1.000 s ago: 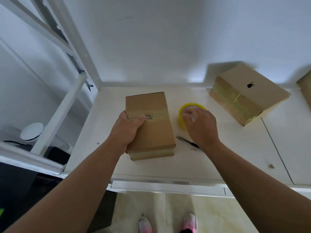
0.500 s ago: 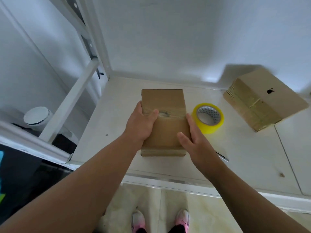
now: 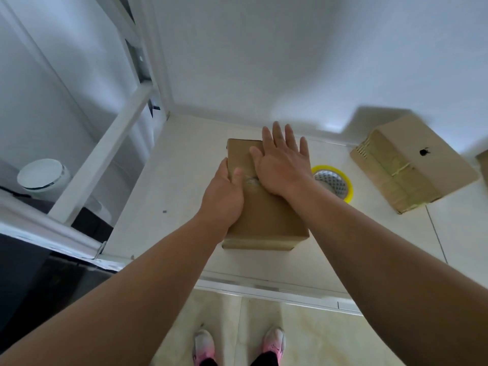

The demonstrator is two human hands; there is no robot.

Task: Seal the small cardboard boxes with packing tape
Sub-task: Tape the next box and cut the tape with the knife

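White worktop [image 3: 171, 194], near front edge: our left hand [image 3: 224, 196] grips box [image 3: 266, 217] side, thumb on top; our right hand [image 3: 282, 162] flat on it, fingers spread.

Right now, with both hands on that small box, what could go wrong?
The tape on the small box looks wrinkled beside the left hand, so it may seal poorly. The flat right hand could push the box across the table. Its wrist is near the tape roll and might knock it.
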